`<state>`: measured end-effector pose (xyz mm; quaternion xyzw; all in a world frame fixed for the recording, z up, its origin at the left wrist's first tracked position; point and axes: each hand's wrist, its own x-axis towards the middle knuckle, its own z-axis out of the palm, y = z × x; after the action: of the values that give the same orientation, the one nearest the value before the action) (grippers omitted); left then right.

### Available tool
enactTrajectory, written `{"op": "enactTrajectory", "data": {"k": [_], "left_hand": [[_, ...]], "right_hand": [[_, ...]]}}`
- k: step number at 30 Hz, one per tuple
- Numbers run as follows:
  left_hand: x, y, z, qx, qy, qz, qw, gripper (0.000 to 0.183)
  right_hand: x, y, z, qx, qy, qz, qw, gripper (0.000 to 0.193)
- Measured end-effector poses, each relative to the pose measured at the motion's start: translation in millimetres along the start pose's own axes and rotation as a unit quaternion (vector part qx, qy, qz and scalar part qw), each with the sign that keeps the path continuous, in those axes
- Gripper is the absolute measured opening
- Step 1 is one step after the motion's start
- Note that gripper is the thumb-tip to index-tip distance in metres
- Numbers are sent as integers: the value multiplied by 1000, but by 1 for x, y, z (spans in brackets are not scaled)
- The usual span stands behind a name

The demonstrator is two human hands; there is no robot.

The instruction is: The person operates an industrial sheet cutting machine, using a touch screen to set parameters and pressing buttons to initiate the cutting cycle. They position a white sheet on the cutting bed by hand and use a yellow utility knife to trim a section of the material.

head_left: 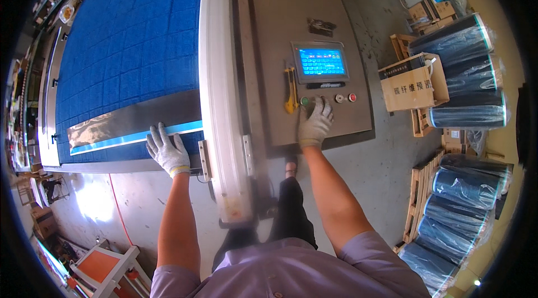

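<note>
My left hand (168, 151), in a pale knit glove, lies with fingers spread on a dark glossy strip of sheet (120, 125) with a blue and white edge. That strip rests on the blue quilted bed (131, 40) of a large machine. My right hand (316, 124), gloved too, is at the control panel (280, 34); its fingers reach the row of buttons beside the green button (304, 101). Whether a fingertip presses one is hidden. Above them is a lit touchscreen (320, 62). A yellow utility knife (291, 91) lies left of the buttons, and a black marker (326, 85) below the screen.
A long white beam (218, 74) runs between bed and panel. At right, plastic-wrapped dark rolls (465, 113) stand on wooden pallets, with an open cardboard box (413, 82) against them. An orange-topped white frame (103, 267) stands at lower left. A red line crosses the floor.
</note>
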<state>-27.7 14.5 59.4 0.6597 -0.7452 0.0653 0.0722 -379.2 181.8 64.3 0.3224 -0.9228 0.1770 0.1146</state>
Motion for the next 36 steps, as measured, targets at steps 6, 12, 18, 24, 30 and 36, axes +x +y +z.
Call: {"op": "enactTrajectory", "data": {"k": [6, 12, 18, 24, 30, 36], "left_hand": [[0, -2, -1, -1, 9, 3, 1000, 54], [2, 3, -7, -18, -18, -4, 1000, 55], [1, -2, -1, -21, 30, 8, 999, 54], [1, 3, -11, -42, -7, -1, 999, 56], [4, 2, -13, -44, -2, 4, 999, 56], [0, 1, -2, -13, 20, 5, 1000, 54]], "right_hand": [[1, -6, -6, 4, -27, 22, 999, 59], [0, -4, -3, -4, -16, 32, 999, 56], [1, -4, 2, 10, -6, 20, 1000, 53], [0, -1, 2, -2, -16, 15, 1000, 52], [-1, 5, 8, 10, 13, -28, 999, 48], [1, 4, 5, 2, -1, -32, 999, 44]]}}
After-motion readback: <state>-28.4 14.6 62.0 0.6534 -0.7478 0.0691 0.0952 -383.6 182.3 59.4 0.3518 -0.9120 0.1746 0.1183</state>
